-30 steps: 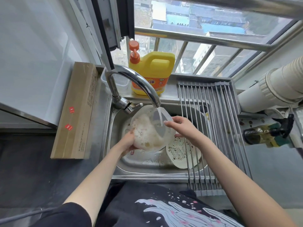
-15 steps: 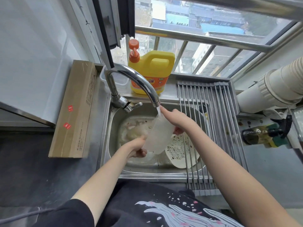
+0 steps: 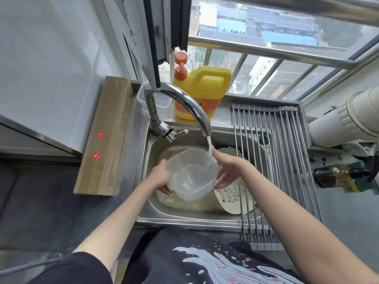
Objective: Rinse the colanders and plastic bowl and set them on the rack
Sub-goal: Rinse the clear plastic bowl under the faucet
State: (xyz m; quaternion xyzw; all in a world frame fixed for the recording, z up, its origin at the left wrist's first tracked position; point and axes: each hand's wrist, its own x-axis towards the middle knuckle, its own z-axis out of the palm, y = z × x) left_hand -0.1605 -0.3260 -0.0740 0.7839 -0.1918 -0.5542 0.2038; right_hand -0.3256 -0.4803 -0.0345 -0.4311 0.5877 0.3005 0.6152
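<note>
A long flat brown cardboard box (image 3: 106, 138) leans along the left counter edge, bearing two small red stickers and printed lines too small to read. Behind the curved chrome tap (image 3: 180, 105), a clear lidded plastic container (image 3: 155, 99) is mostly hidden by the tap's stem and the dark window frame. Beside it stands a yellow detergent jug with an orange pump (image 3: 200, 92); its orange label carries writing that is too blurred to make out.

Over the stainless steel sink (image 3: 147, 181), the left hand (image 3: 161, 178) grips the near-left rim of a translucent plastic bowl (image 3: 192, 174), fingers curled beneath it and partly hidden. The bowl is held tilted, motion-blurred, with the thin water stream landing at its far-right rim. The right hand (image 3: 228, 170) pinches that right rim, thumb on top, fingers spread below.

A cream perforated plastic colander (image 3: 233, 196) lies in the sink's right part, its upper portion hidden by the bowl and right hand, its right side beneath the metal roll-up drying rack (image 3: 287, 156) spanning the sink's right end. Far right, a dark glass bottle (image 3: 336, 175) is partly cut off
</note>
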